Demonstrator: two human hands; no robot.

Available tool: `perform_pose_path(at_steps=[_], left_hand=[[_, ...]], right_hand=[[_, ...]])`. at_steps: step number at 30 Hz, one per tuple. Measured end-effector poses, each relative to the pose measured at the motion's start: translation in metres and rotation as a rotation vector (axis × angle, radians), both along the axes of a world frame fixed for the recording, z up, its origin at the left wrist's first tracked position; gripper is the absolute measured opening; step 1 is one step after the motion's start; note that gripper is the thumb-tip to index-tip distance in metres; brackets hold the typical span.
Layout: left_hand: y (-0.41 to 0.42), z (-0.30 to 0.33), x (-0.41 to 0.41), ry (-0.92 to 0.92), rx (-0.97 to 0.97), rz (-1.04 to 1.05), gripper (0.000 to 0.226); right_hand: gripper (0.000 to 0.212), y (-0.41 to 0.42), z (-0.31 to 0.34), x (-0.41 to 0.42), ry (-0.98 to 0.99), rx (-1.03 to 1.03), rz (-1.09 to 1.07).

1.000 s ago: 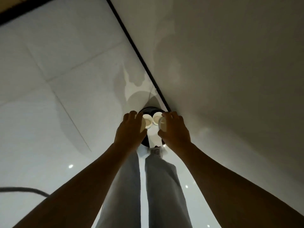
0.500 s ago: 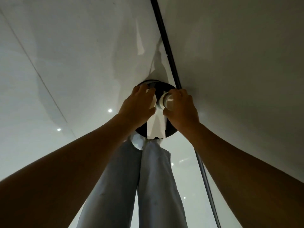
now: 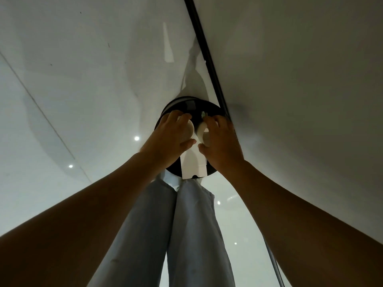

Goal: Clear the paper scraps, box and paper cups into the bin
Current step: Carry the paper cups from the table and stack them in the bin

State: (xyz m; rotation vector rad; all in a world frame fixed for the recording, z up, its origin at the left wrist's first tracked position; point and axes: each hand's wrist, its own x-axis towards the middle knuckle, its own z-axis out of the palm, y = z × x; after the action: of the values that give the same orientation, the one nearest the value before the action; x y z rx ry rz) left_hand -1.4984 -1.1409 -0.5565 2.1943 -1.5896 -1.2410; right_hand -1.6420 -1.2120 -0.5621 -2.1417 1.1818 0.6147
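Bin (image 3: 187, 104): round and black, on the pale tiled floor (image 3: 83, 79), right beside the dark strip (image 3: 204, 50) at the foot of the wall (image 3: 300, 79).
Legs (image 3: 186, 228): light trousers, just short of the bin's near rim.
Box (image 3: 193, 165): white, flat, lying over the bin's near rim, between both hands.
Left hand (image 3: 167, 139): fingers curled around a paper cup (image 3: 189, 130), above the bin's mouth.
Right hand (image 3: 221, 141): grips a second cup (image 3: 204, 132), touching the first.
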Motion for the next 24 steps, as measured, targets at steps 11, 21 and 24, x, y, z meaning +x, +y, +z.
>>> perform_pose_path(at_steps=[11,21,24], left_hand=[[-0.003,-0.002,-0.005,-0.105,-0.073,-0.089,0.071],[0.035,0.111,0.017,-0.220,0.116,-0.033,0.066],[0.053,0.184,0.027,-0.268,0.147,-0.016,0.059]], right_hand=[[0.081,0.001,-0.008,0.010,0.025,-0.036,0.034],[0.074,0.010,0.117,0.031,0.072,-0.038,0.058],[0.069,0.024,0.192,0.048,0.053,-0.036,0.130]])
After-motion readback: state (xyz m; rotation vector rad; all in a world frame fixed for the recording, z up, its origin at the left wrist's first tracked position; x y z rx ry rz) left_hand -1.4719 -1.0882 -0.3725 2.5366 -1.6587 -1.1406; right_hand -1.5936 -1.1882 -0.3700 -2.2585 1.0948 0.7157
